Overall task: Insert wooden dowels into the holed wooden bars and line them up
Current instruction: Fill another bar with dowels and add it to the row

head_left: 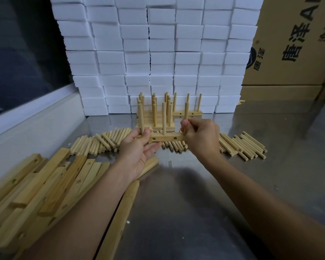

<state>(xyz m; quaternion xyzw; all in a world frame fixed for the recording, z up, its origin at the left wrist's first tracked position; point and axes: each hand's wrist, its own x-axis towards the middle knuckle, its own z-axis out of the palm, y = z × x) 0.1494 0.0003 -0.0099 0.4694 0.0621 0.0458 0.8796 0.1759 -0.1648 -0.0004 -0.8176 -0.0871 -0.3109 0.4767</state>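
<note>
A: Nearest the camera, a heap of bars (45, 186) with drilled holes is spread over the left of the steel desk (195, 212), and one more bar (120, 218) lies loose between the forearms. Could that heap cause trouble?

B: Possibly. It is crossed by the left forearm, so it could be nudged if the elbow is dropped.

A: And the bar being worked on?

B: That bar (166, 138) is held level above the desk. Its left end is gripped by the left hand (139, 147), whose fingers (144, 131) are also closed round the first dowel (141, 117). A second dowel (163, 118) stands free in the middle. The third dowel (186, 111) is pinched by the right hand (201, 136) at the bar's right end.

A: Is that third dowel fully seated?

B: It cannot be told; the hole is hidden by the hand. If it is pressed in at a tilt, it could be jammed or left leaning, and the row would look crooked.

A: What else could be upset?

B: Loose dowels (109, 141) are laid directly under the held bar, with more (242, 147) to the right. They are round, so they could be scattered if the bar is lowered onto them. Finished bars (156, 117) stand just behind, against the white foam blocks (158, 59), and their upright dowels could be knocked over if the new bar is pushed in carelessly.
</note>
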